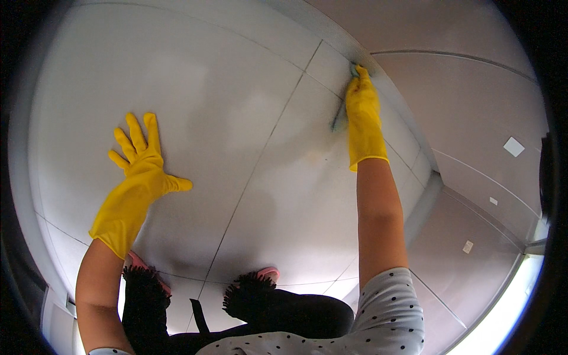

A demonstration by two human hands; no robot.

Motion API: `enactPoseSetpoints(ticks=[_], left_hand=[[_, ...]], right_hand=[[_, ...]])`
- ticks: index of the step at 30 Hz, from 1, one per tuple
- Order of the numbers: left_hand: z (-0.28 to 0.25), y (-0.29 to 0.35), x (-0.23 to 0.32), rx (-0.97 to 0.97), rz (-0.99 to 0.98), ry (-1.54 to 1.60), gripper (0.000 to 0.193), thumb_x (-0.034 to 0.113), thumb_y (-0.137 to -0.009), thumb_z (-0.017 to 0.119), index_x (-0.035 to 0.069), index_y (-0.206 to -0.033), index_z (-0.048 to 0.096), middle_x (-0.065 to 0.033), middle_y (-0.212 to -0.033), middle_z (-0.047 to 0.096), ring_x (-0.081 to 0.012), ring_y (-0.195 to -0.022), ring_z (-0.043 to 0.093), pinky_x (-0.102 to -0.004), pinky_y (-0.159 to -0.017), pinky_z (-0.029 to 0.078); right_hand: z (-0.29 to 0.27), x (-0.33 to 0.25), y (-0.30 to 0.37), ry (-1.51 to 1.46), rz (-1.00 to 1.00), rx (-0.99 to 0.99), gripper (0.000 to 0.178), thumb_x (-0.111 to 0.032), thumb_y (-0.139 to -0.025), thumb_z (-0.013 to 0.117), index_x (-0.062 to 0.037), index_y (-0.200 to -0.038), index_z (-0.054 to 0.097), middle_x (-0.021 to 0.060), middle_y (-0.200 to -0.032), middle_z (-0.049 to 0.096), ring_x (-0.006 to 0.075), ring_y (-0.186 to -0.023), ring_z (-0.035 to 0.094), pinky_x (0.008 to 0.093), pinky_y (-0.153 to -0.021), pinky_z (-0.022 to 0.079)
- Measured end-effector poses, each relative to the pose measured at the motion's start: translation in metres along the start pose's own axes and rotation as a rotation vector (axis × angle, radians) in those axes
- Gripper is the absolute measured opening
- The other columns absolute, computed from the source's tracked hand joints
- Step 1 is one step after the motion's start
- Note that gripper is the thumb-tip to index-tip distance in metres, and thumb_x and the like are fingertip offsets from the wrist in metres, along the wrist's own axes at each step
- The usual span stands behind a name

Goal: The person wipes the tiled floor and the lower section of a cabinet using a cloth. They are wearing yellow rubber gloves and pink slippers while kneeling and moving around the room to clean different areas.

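Observation:
My left hand (141,155) wears a yellow rubber glove and lies flat on the pale tiled floor (236,106), fingers spread and holding nothing. My right hand (362,103), in a matching glove, reaches to the far right, where the floor meets the wall base. Its fingers are closed on a thin blue-green thing (338,116) pressed to the tiles. One end of it shows beyond the fingertips and another beside the glove; the rest is hidden under my hand, so its exact kind cannot be told.
A smooth greyish-pink wall (473,100) with thin seams and small pale plates rises along the right. Dark joint lines cross the floor. My knees, in black trousers, and pink footwear (270,274) are near the lower edge. Bright light enters at the lower right.

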State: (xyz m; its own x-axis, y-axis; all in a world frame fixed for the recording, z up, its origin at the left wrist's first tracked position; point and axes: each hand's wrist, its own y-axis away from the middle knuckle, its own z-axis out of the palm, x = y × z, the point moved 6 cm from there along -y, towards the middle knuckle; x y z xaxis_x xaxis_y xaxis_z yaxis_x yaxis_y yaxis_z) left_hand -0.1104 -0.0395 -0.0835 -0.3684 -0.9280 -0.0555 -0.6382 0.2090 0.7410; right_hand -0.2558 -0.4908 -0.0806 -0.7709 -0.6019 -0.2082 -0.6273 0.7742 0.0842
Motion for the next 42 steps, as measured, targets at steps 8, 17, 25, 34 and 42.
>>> enactPoseSetpoints(ticks=[8, 17, 25, 34, 42], left_hand=[[-0.001, 0.000, 0.007, 0.014, 0.016, 0.004, 0.177, 0.051, -0.033, 0.103, 0.016, -0.166, -0.007, -0.0247, -0.169, -0.020, -0.0495, -0.155, -0.016, -0.0705, -0.119, -0.003], [0.004, -0.005, -0.001, -0.003, 0.065, 0.016, 0.173, 0.053, -0.037, 0.102, 0.018, -0.166, -0.008, -0.0260, -0.169, -0.020, -0.0521, -0.154, -0.016, -0.0742, -0.116, -0.002], [0.000, 0.004, 0.005, 0.018, 0.054, 0.022, 0.172, 0.054, -0.038, 0.101, 0.018, -0.166, -0.007, -0.0261, -0.169, -0.019, -0.0515, -0.155, -0.015, -0.0740, -0.117, -0.002], [-0.001, 0.000, 0.006, 0.070, 0.085, -0.003, 0.173, 0.055, -0.039, 0.101, 0.017, -0.166, -0.009, -0.0266, -0.169, -0.019, -0.0519, -0.154, -0.015, -0.0738, -0.117, -0.001], [-0.002, 0.002, 0.010, -0.010, 0.112, -0.011, 0.166, 0.057, -0.048, 0.098, 0.015, -0.166, -0.011, -0.0270, -0.169, -0.018, -0.0533, -0.154, -0.016, -0.0766, -0.114, -0.002]], right_hand=[[0.028, -0.064, -0.010, 0.066, -0.062, -0.009, 0.046, -0.030, -0.102, 0.053, -0.0184, -0.146, 0.054, 0.0231, -0.136, 0.063, 0.0424, -0.124, 0.060, 0.0453, -0.106, 0.048], [-0.029, 0.146, 0.051, -0.139, 0.256, 0.079, 0.039, -0.021, -0.103, 0.055, -0.0125, -0.141, 0.058, 0.0173, -0.133, 0.066, 0.0350, -0.121, 0.063, 0.0410, -0.104, 0.050], [-0.033, -0.045, 0.085, -0.306, -0.178, 0.215, 0.035, -0.016, -0.102, 0.061, -0.0086, -0.137, 0.061, 0.0152, -0.126, 0.070, 0.0304, -0.112, 0.069, 0.0372, -0.097, 0.054], [0.030, -0.110, 0.090, -0.225, -0.148, 0.210, 0.034, -0.025, -0.100, 0.058, -0.0109, -0.130, 0.065, 0.0234, -0.098, 0.072, 0.0413, -0.090, 0.070, 0.0499, -0.081, 0.055], [-0.017, 0.143, 0.146, -0.138, 0.405, 0.325, 0.039, -0.026, -0.105, 0.057, -0.0068, -0.138, 0.061, 0.0216, -0.112, 0.073, 0.0363, -0.101, 0.071, 0.0404, -0.090, 0.054]])
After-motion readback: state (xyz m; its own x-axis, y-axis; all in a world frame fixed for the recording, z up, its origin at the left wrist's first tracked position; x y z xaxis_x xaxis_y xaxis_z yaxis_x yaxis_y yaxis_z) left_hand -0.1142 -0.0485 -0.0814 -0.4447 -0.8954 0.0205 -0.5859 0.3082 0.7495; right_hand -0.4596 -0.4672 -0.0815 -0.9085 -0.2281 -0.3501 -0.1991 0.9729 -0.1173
